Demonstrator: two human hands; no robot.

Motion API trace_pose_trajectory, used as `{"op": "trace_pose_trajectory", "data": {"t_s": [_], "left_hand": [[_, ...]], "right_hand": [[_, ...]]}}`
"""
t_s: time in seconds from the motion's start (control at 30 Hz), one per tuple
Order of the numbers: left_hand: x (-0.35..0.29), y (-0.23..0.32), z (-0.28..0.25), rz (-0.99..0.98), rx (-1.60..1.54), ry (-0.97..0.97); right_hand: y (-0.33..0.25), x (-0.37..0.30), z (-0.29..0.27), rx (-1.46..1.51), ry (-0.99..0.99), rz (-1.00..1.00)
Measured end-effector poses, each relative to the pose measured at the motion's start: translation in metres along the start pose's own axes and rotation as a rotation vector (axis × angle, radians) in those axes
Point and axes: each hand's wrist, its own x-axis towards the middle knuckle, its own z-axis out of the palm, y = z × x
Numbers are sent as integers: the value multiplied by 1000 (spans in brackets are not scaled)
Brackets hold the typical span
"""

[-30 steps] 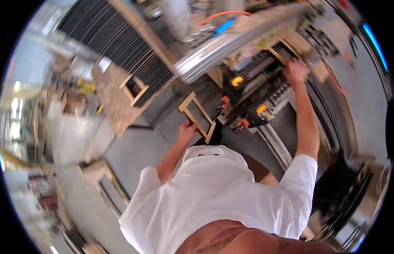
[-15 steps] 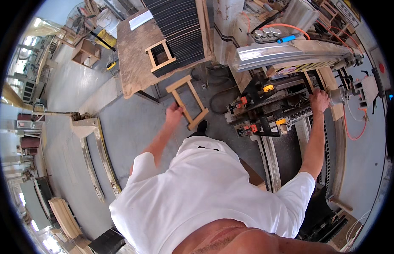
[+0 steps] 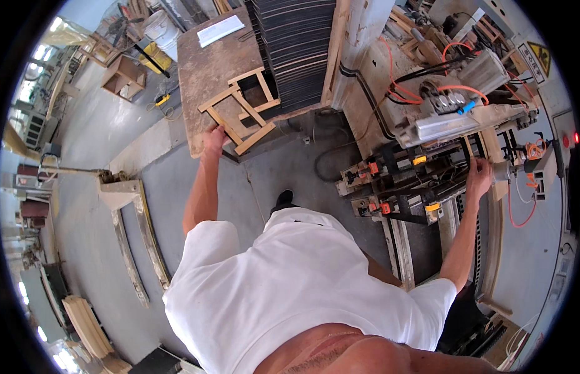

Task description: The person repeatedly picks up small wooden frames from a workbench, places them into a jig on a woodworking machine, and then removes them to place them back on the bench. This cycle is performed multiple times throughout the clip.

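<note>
My left hand (image 3: 215, 139) is closed on the near left corner of a small rectangular wooden frame (image 3: 248, 111), tilted over the edge of a worn wooden table (image 3: 193, 93). Behind it, a second wooden frame (image 3: 265, 85) lies at the table's right side, partly covered by the first. Far to the right, my right hand (image 3: 480, 176) has its fingers curled at the near end of a narrow wooden strip (image 3: 468, 149) in a clamping machine (image 3: 405, 181). The strip's far end is hidden under a metal beam (image 3: 443, 126).
A tall stack of dark strips (image 3: 296, 50) stands beside the frames. A white sheet (image 3: 221, 30) lies on the table. Orange hoses (image 3: 468, 88) cross the machine. On the floor at left is a pallet jack (image 3: 146, 218); a black hose (image 3: 321, 163) lies ahead.
My left hand has carried the wooden frame forward and left, from above the floor to the table's edge, overlapping the other frame. My right hand stays at the machine; the view has shifted.
</note>
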Motion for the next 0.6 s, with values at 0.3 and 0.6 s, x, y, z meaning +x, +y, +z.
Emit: {"op": "trace_pose_trajectory", "data": {"t_s": [0.3,0.6], "left_hand": [[184,-14,29,-109,28,-59],[227,-37,83,2,812,-84]], "right_hand": [[-178,-161,22,664,-234,510],[-248,-319,31,470,-538,866]]}}
